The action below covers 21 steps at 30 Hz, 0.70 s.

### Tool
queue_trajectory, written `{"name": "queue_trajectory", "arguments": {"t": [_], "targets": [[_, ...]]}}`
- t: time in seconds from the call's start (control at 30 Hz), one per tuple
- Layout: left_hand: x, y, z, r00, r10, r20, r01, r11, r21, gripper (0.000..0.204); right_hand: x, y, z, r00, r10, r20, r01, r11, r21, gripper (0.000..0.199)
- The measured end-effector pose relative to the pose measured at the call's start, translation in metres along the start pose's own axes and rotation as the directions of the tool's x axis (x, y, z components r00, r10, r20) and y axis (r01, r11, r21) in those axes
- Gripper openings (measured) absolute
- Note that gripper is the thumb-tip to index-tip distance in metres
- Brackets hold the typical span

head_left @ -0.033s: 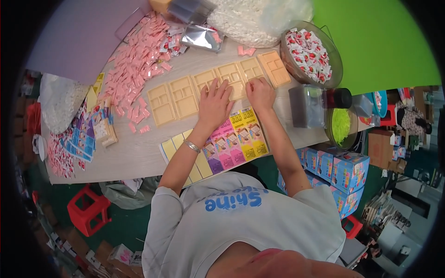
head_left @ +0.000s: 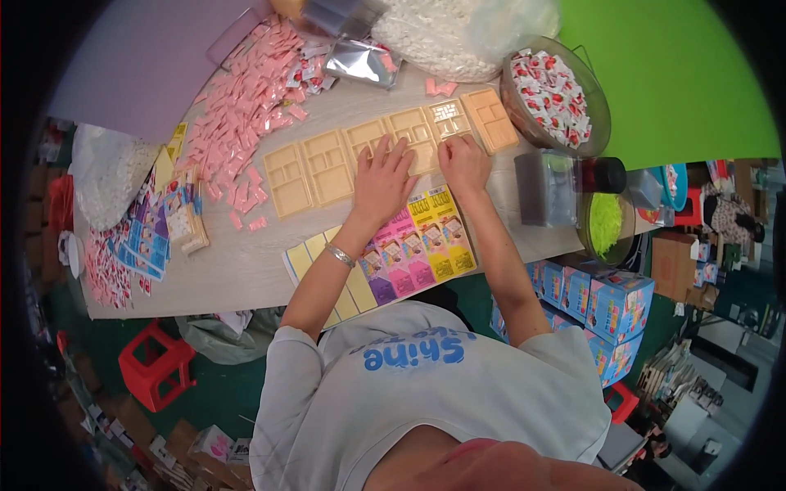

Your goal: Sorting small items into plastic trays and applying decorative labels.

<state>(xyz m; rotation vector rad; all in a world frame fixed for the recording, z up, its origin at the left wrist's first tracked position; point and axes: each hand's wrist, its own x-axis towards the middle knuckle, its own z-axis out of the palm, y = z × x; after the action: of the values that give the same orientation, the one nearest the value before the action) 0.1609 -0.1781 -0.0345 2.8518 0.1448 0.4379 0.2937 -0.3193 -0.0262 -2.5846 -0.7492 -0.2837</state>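
Note:
Several shallow peach-coloured compartment trays lie side by side in a slanting row across the table. My left hand (head_left: pixel 381 173) is spread flat, its fingertips resting on the middle trays (head_left: pixel 364 135). At the near edge of a tray with a bright glossy shine (head_left: pixel 449 118), my right hand (head_left: pixel 465 166) is closed with curled fingers. Its fingertips are partly hidden. The rightmost tray (head_left: pixel 490 121) looks darker and sits just beyond that hand. Below both hands lies a sheet of colourful printed cards (head_left: pixel 417 244) in purple, pink and yellow, with pale yellow strips on its left.
Small pink packets (head_left: pixel 237 114) are heaped at the left. A bowl of red-and-white wrapped sweets (head_left: pixel 600 123) stands at the back right, near a dark clear container (head_left: pixel 544 190) and a bowl of green shreds (head_left: pixel 604 225). A bag of white pieces (head_left: pixel 442 37) lies at the back.
The tray by my right hand now shows a bright white shine in its compartments. The table view has shifted slightly; both hands keep nearly the same places.

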Motion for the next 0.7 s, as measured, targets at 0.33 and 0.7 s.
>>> {"name": "queue_trajectory", "arguments": {"t": [0.33, 0.7], "targets": [[-0.074, -0.076, -0.055, 0.897, -0.428, -0.109, 0.439, 0.891, 0.120, 0.073, 0.015, 0.004, -0.025, 0.890, -0.446, 0.097, 0.441, 0.895, 0.062, 0.061], [-0.083, -0.123, -0.064, 0.960, -0.278, -0.023, 0.277, 0.939, 0.202, 0.087, 0.002, -0.038, 0.015, 0.882, -0.348, 0.317, 0.384, 0.922, -0.055, 0.076]]}}
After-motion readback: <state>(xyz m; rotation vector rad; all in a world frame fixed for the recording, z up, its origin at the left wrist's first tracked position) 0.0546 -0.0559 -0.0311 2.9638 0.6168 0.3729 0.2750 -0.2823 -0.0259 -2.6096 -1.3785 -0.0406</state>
